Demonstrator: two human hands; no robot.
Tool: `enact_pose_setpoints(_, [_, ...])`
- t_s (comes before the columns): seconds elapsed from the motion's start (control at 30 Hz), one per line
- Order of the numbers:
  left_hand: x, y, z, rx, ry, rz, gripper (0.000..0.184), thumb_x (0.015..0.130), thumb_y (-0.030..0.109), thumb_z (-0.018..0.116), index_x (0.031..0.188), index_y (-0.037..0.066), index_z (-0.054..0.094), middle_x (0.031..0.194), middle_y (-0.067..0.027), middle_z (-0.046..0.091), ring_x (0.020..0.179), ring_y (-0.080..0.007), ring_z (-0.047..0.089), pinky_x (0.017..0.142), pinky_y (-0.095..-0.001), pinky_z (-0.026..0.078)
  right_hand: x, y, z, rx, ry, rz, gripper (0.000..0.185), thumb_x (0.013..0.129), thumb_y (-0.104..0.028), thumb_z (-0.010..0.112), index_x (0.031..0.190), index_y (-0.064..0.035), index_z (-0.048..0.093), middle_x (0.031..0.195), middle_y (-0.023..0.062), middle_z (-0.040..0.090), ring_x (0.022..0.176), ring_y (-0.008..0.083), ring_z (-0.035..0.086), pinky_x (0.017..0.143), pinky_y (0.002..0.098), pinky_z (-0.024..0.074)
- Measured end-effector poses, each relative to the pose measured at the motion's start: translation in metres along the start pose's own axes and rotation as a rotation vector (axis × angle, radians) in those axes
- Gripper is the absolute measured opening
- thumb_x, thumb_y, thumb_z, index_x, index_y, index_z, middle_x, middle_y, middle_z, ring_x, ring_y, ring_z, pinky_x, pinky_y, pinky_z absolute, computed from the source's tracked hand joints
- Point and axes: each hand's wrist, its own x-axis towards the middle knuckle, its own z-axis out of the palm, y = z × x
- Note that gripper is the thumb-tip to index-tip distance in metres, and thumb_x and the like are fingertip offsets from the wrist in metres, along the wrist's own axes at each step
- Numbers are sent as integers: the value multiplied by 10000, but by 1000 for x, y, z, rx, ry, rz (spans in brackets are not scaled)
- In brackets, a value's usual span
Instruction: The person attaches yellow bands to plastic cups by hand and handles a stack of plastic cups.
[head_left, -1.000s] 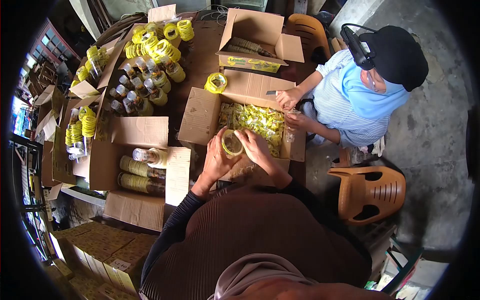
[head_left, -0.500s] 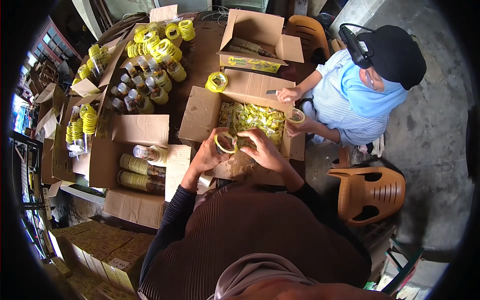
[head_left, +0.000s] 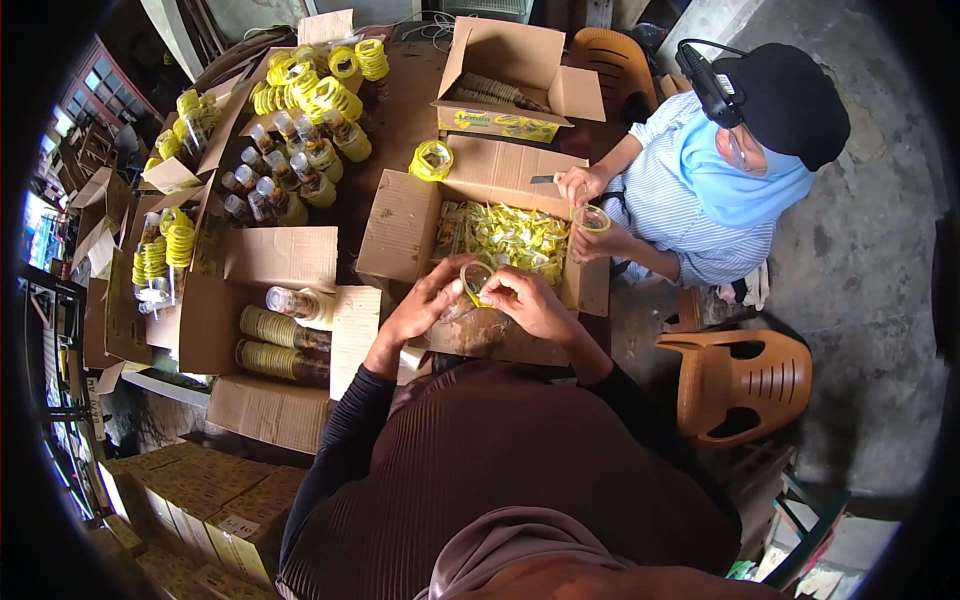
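A clear plastic cup with a yellow rim [head_left: 477,280] is held between my two hands, over the near side of an open cardboard box [head_left: 398,228]. My left hand [head_left: 430,302] is curled around the cup's left side. With bent fingers, my right hand [head_left: 525,300] pinches the rim at its right side. Many small yellow-and-clear packets [head_left: 515,238] fill the box. A yellow ring-shaped bundle [head_left: 431,160] lies by the box's back left corner.
A co-worker [head_left: 720,190] at the right holds a rimmed cup [head_left: 590,218] and a thin blade. Stacked cups [head_left: 285,335] lie in a box at left; behind are bottle-like cup stacks [head_left: 285,170] and yellow rings [head_left: 310,85]. An orange chair [head_left: 745,388] stands lower right.
The cup between my hands has tilted and shifted slightly right. My right fingers have closed onto its rim. The co-worker's cup has come up into view, and their other hand has moved to its rim.
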Motion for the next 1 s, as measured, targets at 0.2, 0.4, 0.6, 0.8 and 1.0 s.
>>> enact_pose_setpoints(0.2, [6, -28, 18, 93, 78, -80, 421, 997, 356, 378, 1199, 32, 556, 1240, -158, 576, 993, -318, 629, 895, -402, 470, -1, 5, 22, 25, 14, -13, 106, 879, -19, 660, 936, 20, 580, 845, 85, 586, 763, 150, 593, 706, 288, 496])
enact_pose_setpoints(0.4, [7, -44, 26, 544, 138, 113, 179, 902, 129, 441, 917, 20, 582, 1170, -108, 598, 838, -374, 639, 740, -454, 509, -5, 10, 28, 54, -7, 43, 130, 873, -39, 677, 929, 12, 570, 859, 78, 581, 762, 160, 586, 693, 303, 481])
enact_pose_setpoints(0.6, [9, -71, 31, 604, 223, 91, 128, 873, 69, 447, 895, 0, 553, 1165, -123, 596, 848, -404, 618, 731, -465, 498, -5, 8, 37, -91, 105, -76, 98, 876, 24, 593, 957, 5, 542, 885, 135, 548, 796, 292, 580, 714, 359, 471])
enact_pose_setpoints(0.8, [12, -88, 38, 209, 140, 58, 243, 894, 117, 496, 1070, -22, 591, 967, -168, 657, 859, -310, 642, 758, -367, 509, -6, 15, 39, -116, 105, -137, 84, 883, 28, 591, 954, 6, 552, 911, 125, 561, 819, 269, 590, 733, 336, 487])
enact_pose_setpoints(1.0, [2, -58, 51, 114, 154, -94, 338, 952, 221, 401, 1091, -23, 590, 973, -164, 658, 872, -241, 629, 768, -350, 500, -12, 14, 40, 54, 178, -145, 124, 868, 81, 599, 951, 9, 539, 904, 109, 554, 839, 226, 576, 750, 312, 487])
